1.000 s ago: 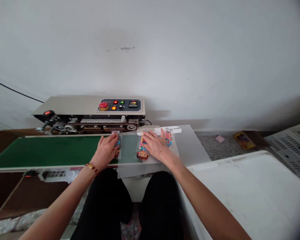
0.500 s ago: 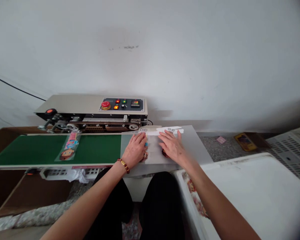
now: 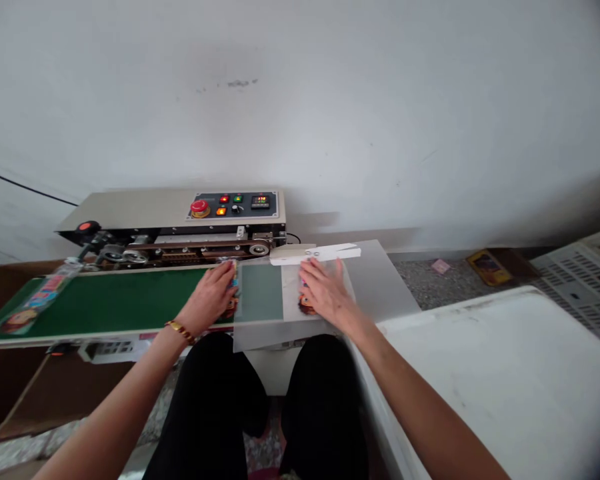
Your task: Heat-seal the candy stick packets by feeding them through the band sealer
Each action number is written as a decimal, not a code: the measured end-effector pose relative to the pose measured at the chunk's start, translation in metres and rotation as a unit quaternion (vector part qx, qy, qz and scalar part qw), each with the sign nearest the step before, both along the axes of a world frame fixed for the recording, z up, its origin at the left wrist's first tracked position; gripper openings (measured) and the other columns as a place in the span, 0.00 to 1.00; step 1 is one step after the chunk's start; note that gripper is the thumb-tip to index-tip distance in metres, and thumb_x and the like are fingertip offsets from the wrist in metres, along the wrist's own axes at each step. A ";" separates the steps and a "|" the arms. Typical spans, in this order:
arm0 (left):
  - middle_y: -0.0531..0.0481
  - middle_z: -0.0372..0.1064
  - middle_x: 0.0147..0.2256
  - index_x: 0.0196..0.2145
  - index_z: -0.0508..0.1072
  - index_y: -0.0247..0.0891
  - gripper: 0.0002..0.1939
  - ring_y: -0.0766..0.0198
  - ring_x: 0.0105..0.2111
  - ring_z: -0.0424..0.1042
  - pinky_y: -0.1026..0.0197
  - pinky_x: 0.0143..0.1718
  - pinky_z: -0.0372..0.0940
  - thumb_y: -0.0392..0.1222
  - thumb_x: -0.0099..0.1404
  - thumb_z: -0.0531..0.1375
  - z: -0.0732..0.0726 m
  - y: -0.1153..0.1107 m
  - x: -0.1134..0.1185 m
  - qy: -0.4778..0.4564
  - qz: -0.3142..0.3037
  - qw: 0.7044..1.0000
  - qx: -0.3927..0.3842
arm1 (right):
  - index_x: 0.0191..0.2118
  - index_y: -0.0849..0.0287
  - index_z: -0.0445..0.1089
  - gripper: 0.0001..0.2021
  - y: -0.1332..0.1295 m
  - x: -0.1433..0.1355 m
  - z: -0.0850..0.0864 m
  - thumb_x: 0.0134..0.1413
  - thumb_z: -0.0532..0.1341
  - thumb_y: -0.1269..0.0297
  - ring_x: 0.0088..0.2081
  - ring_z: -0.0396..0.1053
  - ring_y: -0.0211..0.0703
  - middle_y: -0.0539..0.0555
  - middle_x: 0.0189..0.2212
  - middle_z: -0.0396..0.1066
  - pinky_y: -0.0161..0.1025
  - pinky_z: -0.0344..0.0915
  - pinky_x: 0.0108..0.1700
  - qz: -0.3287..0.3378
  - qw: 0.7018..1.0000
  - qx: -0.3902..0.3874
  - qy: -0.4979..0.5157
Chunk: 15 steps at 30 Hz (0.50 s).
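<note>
My left hand [image 3: 206,299] lies flat, fingers stretched out, on a clear packet with a cartoon face [image 3: 231,308]. That packet's top reaches the right end of the sealing machine [image 3: 145,203], over the green conveyor belt [image 3: 135,300]. Spread fingers of my right hand [image 3: 327,288] press on a second cartoon packet [image 3: 306,307], which rests on the translucent sheet [image 3: 387,287]. Its upper edge is by the white folded strip [image 3: 325,253]. Both packets are partly hidden under my hands. Farther left on the belt, a third packet [image 3: 40,303] lies slanted.
A red stop button [image 3: 200,208] and lit switches are on the machine's panel. To my right stands a large white box or table [image 3: 500,373]. Brown cardboard [image 3: 80,393] is below the belt at left. A grey-white crate [image 3: 585,287] sits far right.
My left hand has moved left with its packet, onto the belt at the machine. My right hand has slid its packet left. The third packet has travelled left and turned slantwise.
</note>
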State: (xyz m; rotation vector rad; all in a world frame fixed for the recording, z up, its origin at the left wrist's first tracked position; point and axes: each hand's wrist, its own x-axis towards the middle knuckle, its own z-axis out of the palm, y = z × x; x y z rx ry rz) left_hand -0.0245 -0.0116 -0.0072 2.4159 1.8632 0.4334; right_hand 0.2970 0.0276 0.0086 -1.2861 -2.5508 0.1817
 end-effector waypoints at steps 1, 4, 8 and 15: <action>0.34 0.64 0.64 0.60 0.69 0.34 0.23 0.44 0.64 0.64 0.35 0.67 0.57 0.42 0.71 0.51 0.003 -0.002 -0.009 0.013 0.027 1.000 0.000 | 0.55 0.56 0.72 0.15 -0.001 -0.012 0.002 0.70 0.53 0.67 0.68 0.57 0.55 0.60 0.63 0.68 0.74 0.29 0.71 0.019 1.000 -0.005 0.007; 0.35 0.69 0.61 0.56 0.72 0.37 0.20 0.43 0.61 0.68 0.30 0.66 0.56 0.41 0.71 0.51 0.012 -0.005 -0.005 0.019 0.074 0.997 0.033 | 0.55 0.55 0.72 0.14 -0.001 -0.045 0.005 0.70 0.53 0.67 0.69 0.56 0.53 0.58 0.64 0.67 0.75 0.29 0.70 0.050 0.998 -0.031 0.032; 0.39 0.71 0.59 0.58 0.70 0.37 0.19 0.53 0.61 0.69 0.42 0.67 0.60 0.38 0.73 0.49 0.016 -0.001 0.063 -0.049 -0.055 0.996 0.058 | 0.61 0.55 0.68 0.19 0.003 -0.052 0.006 0.71 0.50 0.69 0.69 0.55 0.53 0.58 0.66 0.65 0.76 0.33 0.69 0.037 0.997 -0.042 0.056; 0.37 0.60 0.67 0.66 0.62 0.36 0.26 0.49 0.68 0.59 0.38 0.69 0.55 0.37 0.71 0.52 0.004 0.006 0.119 -0.037 -0.067 0.997 0.014 | 0.56 0.54 0.71 0.17 -0.029 0.057 0.010 0.71 0.50 0.65 0.64 0.65 0.54 0.59 0.59 0.73 0.68 0.38 0.70 -0.060 0.992 0.029 0.111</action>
